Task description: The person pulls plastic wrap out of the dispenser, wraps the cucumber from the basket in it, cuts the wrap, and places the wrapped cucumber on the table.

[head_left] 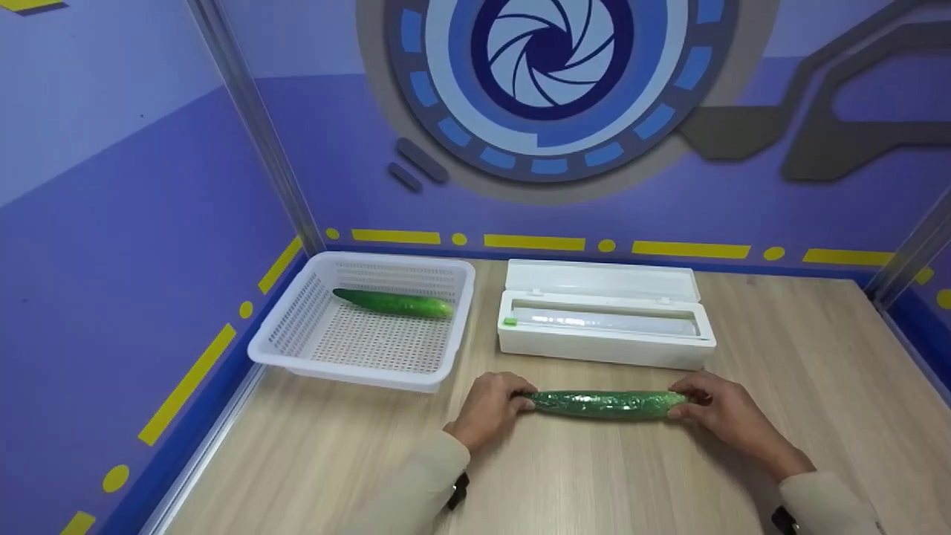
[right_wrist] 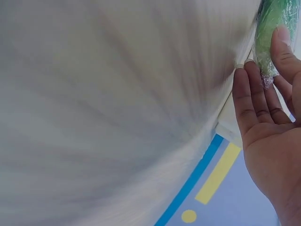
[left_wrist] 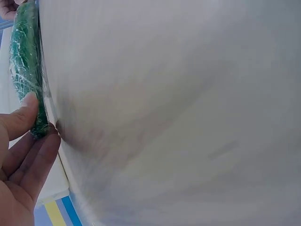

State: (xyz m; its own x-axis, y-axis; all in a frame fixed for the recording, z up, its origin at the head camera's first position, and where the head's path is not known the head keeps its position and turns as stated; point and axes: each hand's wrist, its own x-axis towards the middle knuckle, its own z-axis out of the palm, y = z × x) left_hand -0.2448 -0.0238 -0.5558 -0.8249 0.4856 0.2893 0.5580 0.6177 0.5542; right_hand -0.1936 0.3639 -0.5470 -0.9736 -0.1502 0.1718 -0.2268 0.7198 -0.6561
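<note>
A green cucumber (head_left: 602, 403) in shiny clear plastic wrap lies crosswise on the table in the head view. My left hand (head_left: 490, 409) pinches its darker left end between thumb and fingers. At the paler right end, my right hand (head_left: 724, 412) grips it the same way. The left wrist view shows the wrapped cucumber (left_wrist: 26, 56) with crinkled film and the left thumb pressed on its tip. In the right wrist view, a twist of film sticks out past the cucumber's end (right_wrist: 270, 52), beside the fingers of the right hand (right_wrist: 273, 127).
Behind the cucumber stands a white cling film box (head_left: 605, 349), its lid (head_left: 602, 281) raised, with a film roll (head_left: 602, 321) inside and a green slider (head_left: 510, 322). To the left, a white perforated basket (head_left: 349, 375) holds another cucumber (head_left: 394, 303). Blue-purple panels (head_left: 312, 171) border the table.
</note>
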